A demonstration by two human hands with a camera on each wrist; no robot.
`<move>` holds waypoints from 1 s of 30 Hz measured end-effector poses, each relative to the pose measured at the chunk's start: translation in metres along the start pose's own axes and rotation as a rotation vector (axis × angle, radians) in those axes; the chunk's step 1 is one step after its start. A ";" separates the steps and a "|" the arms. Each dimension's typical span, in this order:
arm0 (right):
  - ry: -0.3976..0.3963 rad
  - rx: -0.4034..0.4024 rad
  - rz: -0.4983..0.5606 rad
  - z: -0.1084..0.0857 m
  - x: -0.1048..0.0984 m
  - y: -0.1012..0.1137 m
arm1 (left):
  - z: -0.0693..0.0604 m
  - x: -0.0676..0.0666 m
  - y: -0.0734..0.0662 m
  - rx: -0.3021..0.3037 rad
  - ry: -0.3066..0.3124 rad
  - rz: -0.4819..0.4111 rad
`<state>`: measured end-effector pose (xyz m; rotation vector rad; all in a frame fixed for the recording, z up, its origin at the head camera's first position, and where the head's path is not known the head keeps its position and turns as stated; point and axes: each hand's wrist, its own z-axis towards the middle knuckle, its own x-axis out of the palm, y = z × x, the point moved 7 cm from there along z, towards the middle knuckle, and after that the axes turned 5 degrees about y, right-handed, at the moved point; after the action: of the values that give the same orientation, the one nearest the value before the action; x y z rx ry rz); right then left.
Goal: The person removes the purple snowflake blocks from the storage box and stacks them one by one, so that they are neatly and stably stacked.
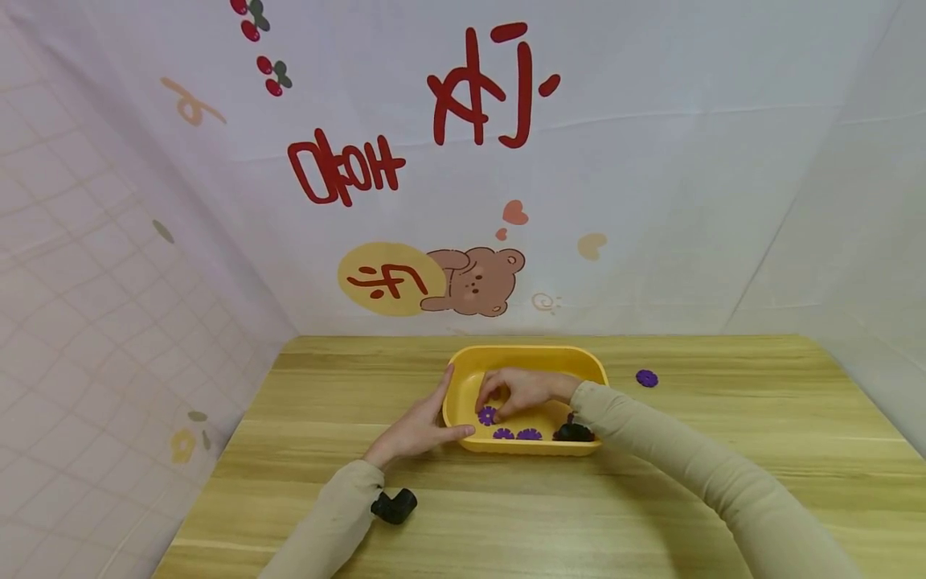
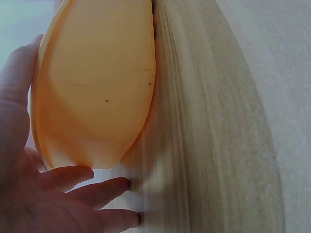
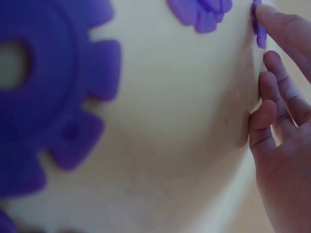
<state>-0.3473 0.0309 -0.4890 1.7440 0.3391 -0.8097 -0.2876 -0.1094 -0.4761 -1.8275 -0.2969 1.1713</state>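
A yellow plastic bin (image 1: pixel 528 448) stands on the wooden table. My left hand (image 1: pixel 419 426) rests against its left end, thumb over the front rim and fingers spread along the outside. In the left wrist view the fingers (image 2: pixel 99 193) look nearly straight against and beside the bin wall. Reaching inside, my right hand (image 1: pixel 522 389) pinches a purple flower-shaped disc (image 1: pixel 487 415) near the left end. Two more purple discs (image 1: pixel 529 434) lie along the front wall. One purple disc (image 3: pixel 53 92) looms very close in the right wrist view.
Another purple disc (image 1: pixel 647 378) lies on the table, right of the bin. A black object (image 1: pixel 575 433) shows below the right cuff inside the bin, and another black object (image 1: pixel 395 506) sits by the left cuff. A printed cloth (image 1: pixel 651 185) hangs behind the table.
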 end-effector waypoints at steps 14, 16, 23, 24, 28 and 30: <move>-0.015 0.003 -0.044 0.003 0.001 -0.002 | -0.002 -0.001 0.000 -0.002 -0.007 0.005; -0.017 0.013 -0.043 0.003 0.001 -0.002 | -0.002 0.000 0.000 -0.003 -0.007 -0.002; -0.025 0.039 0.000 0.002 0.002 -0.005 | -0.002 0.000 -0.001 -0.020 -0.012 -0.009; -0.026 0.040 0.001 0.002 0.002 -0.005 | -0.002 0.000 -0.001 -0.022 -0.013 -0.009; -0.022 0.034 -0.020 0.002 0.002 -0.004 | -0.001 0.000 -0.001 -0.021 -0.016 -0.006; -0.018 0.024 -0.031 0.003 0.002 -0.003 | -0.001 0.000 -0.001 -0.016 -0.015 -0.006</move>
<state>-0.3485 0.0292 -0.4928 1.7564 0.3469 -0.8540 -0.2868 -0.1092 -0.4750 -1.8308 -0.3206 1.1826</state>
